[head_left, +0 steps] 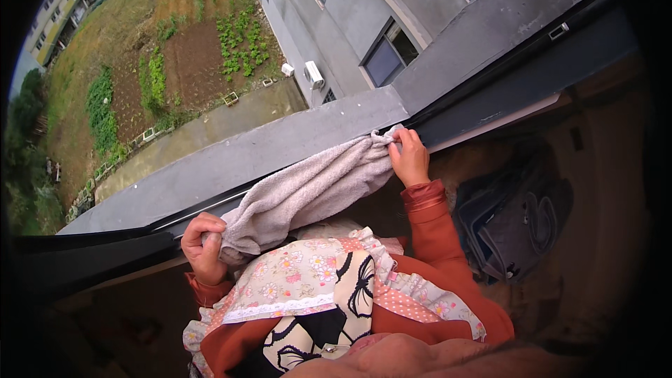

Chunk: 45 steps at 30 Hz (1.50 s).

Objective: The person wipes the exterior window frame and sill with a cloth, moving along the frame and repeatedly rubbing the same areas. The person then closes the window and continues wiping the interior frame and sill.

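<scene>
A greyish-pink towel stretches between my two hands along a dark window frame. My left hand is closed on its lower left end, with the fingers curled over the cloth. At the upper right, my right hand pinches the other end, where the fabric bunches into a small knot-like gather by the frame's corner. The towel hangs in long folds over the inner side of the frame. Part of its lower edge lies hidden behind my flowered apron.
A grey concrete ledge runs just outside the dark window frame. Far below lie garden plots, beside a grey building with an air-conditioner unit. Inside, to my right, dark folded cloth lies in shadow.
</scene>
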Motion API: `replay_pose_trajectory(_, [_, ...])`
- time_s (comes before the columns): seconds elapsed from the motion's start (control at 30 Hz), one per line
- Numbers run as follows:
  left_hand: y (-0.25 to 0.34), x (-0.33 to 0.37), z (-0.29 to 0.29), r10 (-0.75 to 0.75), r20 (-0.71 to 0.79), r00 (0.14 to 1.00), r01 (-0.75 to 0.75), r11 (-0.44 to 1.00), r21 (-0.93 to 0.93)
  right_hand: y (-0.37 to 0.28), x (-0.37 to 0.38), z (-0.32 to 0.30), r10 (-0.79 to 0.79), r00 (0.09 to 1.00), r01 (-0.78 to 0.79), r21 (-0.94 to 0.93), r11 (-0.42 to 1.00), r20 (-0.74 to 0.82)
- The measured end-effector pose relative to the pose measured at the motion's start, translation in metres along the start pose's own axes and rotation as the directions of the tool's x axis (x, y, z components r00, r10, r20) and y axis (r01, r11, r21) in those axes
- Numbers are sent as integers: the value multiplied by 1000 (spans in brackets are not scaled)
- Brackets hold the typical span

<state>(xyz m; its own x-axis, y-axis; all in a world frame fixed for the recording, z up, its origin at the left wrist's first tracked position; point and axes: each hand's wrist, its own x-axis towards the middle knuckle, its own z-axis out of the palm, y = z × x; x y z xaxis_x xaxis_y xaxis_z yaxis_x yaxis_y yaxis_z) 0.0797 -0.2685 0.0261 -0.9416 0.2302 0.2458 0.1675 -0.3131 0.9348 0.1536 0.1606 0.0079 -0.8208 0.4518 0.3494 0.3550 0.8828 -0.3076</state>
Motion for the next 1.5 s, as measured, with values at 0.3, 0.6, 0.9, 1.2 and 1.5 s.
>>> replay_pose_trajectory(0.3, [-2, 4, 21, -47, 54, 997, 46, 999, 27, 19, 34, 16, 8, 998, -23, -230, 973, -67])
replay_pose_trajectory(0.6, [-19, 3, 21, -103, -7, 995, 104, 990, 94, 9, 11, -14, -169, 985, 168, -40, 985, -25])
replay_pose_trajectory(0.9, [-33, 6, 18, -120, -17, 993, 121, 981, 151, 8, 15, 5, -89, 980, 128, -225, 966, 177])
replay_pose_trajectory(1.2, [-34, 6, 15, -133, -1, 991, 132, 980, 151, 29, 16, -19, 2, 1000, -2, -57, 998, -5])
replay_pose_trajectory(1.5, [-38, 8, 10, -121, 44, 992, 113, 982, 154, 28, 23, -2, 128, 989, -130, 18, 991, 67])
